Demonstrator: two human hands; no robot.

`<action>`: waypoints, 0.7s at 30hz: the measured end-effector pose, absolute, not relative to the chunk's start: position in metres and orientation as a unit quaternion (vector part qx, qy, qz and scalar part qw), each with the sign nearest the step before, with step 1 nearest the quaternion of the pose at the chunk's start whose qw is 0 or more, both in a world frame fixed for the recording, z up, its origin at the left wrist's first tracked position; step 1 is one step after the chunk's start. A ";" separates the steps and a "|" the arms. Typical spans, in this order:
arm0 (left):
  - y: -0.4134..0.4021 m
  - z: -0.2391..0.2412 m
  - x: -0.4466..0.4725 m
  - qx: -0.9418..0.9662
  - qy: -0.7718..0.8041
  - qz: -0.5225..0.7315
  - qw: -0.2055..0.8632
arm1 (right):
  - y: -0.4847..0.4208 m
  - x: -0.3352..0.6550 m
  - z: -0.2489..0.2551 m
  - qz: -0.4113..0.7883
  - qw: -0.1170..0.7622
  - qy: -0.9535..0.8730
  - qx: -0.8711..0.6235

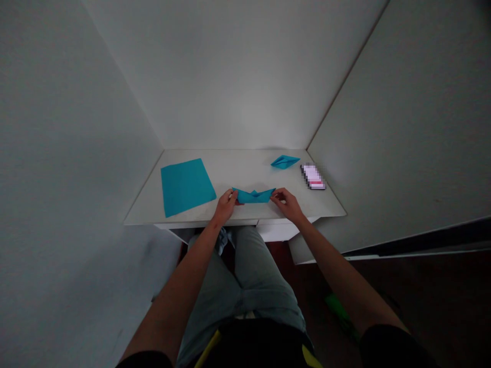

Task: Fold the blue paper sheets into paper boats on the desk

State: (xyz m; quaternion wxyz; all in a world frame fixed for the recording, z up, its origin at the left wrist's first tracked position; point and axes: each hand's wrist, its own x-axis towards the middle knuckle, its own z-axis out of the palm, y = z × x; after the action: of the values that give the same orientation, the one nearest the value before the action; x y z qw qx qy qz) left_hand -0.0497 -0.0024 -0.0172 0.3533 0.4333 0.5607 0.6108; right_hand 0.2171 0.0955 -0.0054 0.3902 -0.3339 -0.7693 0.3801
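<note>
Between my two hands is a blue folded paper boat [253,197], held upright just above the front part of the white table, with a small peak showing at its middle. My left hand [226,205] pinches its left tip. The fingers of my right hand [286,203] are closed on the right tip. Behind it, toward the back right, a second blue paper boat [285,162] rests on the tabletop. On the left lies a flat blue sheet of paper [187,186].
A phone [313,177] with a blurred-out screen lies near the right edge of the white table [238,162]. Walls enclose the table at the back, left and right. My legs [249,266] are under its front edge. Something green [339,309] is on the dark floor.
</note>
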 end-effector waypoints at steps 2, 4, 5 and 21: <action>-0.003 -0.015 -0.048 0.446 0.548 0.598 0.377 | 0.096 0.219 -0.005 0.381 0.379 -0.775 -0.332; -0.004 -0.014 -0.047 0.450 0.542 0.596 0.385 | 0.094 0.217 -0.005 0.375 0.371 -0.783 -0.329; -0.004 -0.014 -0.047 0.452 0.544 0.594 0.382 | 0.092 0.215 -0.006 0.370 0.369 -0.788 -0.324; -0.003 -0.020 -0.049 0.426 0.551 0.623 0.356 | 0.175 0.273 -0.004 0.182 0.471 -0.697 -0.510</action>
State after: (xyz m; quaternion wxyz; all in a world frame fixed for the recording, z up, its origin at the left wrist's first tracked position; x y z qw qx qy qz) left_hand -0.0491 -0.0027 -0.0205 0.3558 0.4255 0.5513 0.6233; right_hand 0.2729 0.1746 -0.0037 0.4709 -0.5096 -0.6968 0.1818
